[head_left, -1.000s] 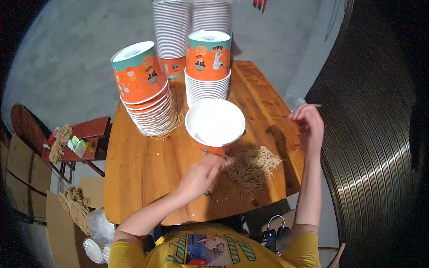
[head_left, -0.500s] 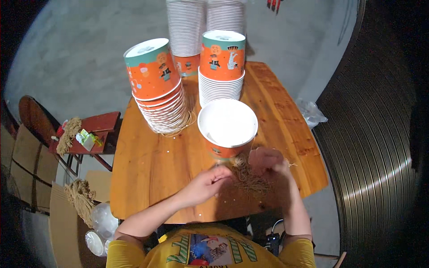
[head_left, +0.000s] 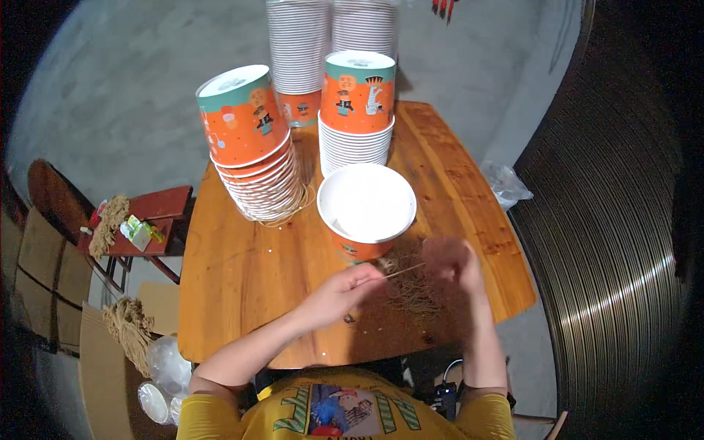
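Note:
An open orange paper cup (head_left: 367, 209) with a white inside stands near the front of the wooden table (head_left: 242, 279). Just in front of it lies a loose pile of thin brown strings (head_left: 414, 293). My left hand (head_left: 341, 293) pinches one end of a single string (head_left: 402, 272). My right hand (head_left: 451, 260), blurred, holds the other end above the pile, so the string runs taut between both hands.
Behind the open cup stand stacks of orange printed cups: a leaning one (head_left: 253, 143) at left, an upright one (head_left: 357, 110) at centre, taller white-edged stacks (head_left: 297, 44) at the back. A small red stool (head_left: 150, 220) with string bundles stands left of the table. A clear bag (head_left: 506, 183) lies right.
My right hand came down from the table's right edge to the string pile and lifted one string. My left hand stayed at the pile and now pinches that string's other end.

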### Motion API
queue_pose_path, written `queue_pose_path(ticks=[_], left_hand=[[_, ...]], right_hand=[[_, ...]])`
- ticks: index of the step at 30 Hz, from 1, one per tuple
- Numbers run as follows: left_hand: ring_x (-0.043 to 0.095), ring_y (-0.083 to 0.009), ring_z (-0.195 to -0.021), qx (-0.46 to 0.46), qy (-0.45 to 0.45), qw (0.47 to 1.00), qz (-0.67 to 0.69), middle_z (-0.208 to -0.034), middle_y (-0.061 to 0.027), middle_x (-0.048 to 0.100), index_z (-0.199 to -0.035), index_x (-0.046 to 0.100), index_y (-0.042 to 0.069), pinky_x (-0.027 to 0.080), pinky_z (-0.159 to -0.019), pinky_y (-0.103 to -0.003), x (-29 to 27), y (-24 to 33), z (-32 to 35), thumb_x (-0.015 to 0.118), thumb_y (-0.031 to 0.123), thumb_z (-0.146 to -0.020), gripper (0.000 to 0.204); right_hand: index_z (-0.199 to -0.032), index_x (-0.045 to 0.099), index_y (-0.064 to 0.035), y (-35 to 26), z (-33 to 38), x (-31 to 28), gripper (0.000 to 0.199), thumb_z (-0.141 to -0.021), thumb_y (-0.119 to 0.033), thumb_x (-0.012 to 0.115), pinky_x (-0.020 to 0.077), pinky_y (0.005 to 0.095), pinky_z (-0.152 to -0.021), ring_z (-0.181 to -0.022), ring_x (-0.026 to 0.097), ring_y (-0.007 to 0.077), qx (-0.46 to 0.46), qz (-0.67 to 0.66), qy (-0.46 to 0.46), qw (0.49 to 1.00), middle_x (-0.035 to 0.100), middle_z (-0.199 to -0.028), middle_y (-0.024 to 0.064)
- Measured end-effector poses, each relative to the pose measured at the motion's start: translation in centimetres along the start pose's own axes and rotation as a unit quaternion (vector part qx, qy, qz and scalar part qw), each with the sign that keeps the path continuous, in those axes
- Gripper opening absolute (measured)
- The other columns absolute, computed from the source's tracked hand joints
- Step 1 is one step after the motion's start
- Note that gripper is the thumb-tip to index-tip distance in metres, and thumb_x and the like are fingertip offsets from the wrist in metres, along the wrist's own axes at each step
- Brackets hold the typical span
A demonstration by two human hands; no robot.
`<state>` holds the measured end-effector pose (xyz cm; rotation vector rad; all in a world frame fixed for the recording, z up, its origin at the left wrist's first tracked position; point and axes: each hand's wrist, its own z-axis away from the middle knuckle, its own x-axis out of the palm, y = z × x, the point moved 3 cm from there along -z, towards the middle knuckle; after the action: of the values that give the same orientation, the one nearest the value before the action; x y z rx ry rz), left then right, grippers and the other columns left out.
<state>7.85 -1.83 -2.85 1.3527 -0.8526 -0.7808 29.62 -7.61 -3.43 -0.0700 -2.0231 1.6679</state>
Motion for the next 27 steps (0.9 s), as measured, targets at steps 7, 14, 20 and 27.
queue_pose_path(ticks=[7, 14, 20, 27], left_hand=[[0.052, -0.0139, -0.067, -0.026, 0.071, 0.977, -0.201, -0.079, -0.0035, 0.054, -0.102, 0.056, 0.006, 0.044, -0.063, -0.027, -0.9, 1.1, 0.2, 0.049, 0.021, -0.096, 0.018], [0.054, -0.0165, -0.081, 0.197, 0.082, 0.959, -0.187, -0.094, -0.0098, 0.055, -0.115, 0.05, 0.005, 0.045, -0.07, -0.029, 2.5, 2.4, -2.9, 0.056, 0.011, -0.09, 0.026], [0.05, -0.0104, -0.079, 0.094, -0.039, 0.983, -0.154, -0.081, -0.003, 0.054, -0.111, 0.056, 0.004, 0.043, -0.071, -0.025, 2.7, -0.3, -3.9, 0.05, 0.018, -0.095, 0.022], [0.057, -0.0169, -0.07, 0.002, 0.026, 0.97, -0.24, -0.072, -0.0059, 0.058, -0.101, 0.055, 0.002, 0.047, -0.064, -0.03, 1.3, 2.2, -2.1, 0.045, 0.022, -0.098, 0.023]], right_hand=[[-0.114, 0.058, -0.0008, 2.6, -1.4, -5.8, 0.032, -0.087, -0.017, 0.051, 0.0473, 0.024, -0.061, -0.08, 0.061, 0.0118, 0.042, 0.413, -0.062, 0.908, 0.065, -0.099, 0.0065], [-0.109, 0.06, 0.0, -0.3, -0.7, -0.4, 0.032, -0.088, -0.025, 0.059, 0.0454, 0.0279, -0.069, -0.085, 0.058, 0.0157, 0.001, 0.072, -0.319, 0.945, 0.064, -0.098, 0.0085], [-0.054, 0.038, -0.0085, 4.2, -1.0, -5.6, 0.032, -0.08, -0.024, 0.049, 0.0268, 0.0267, -0.051, -0.054, 0.035, 0.0129, 0.006, 0.219, 0.017, 0.976, 0.037, -0.056, 0.002], [-0.065, 0.051, -0.0054, 1.0, -0.7, -4.5, 0.024, -0.083, -0.021, 0.053, 0.0352, 0.0248, -0.054, -0.06, 0.045, 0.0141, 0.009, 0.18, -0.068, 0.981, 0.05, -0.066, 0.0062]])
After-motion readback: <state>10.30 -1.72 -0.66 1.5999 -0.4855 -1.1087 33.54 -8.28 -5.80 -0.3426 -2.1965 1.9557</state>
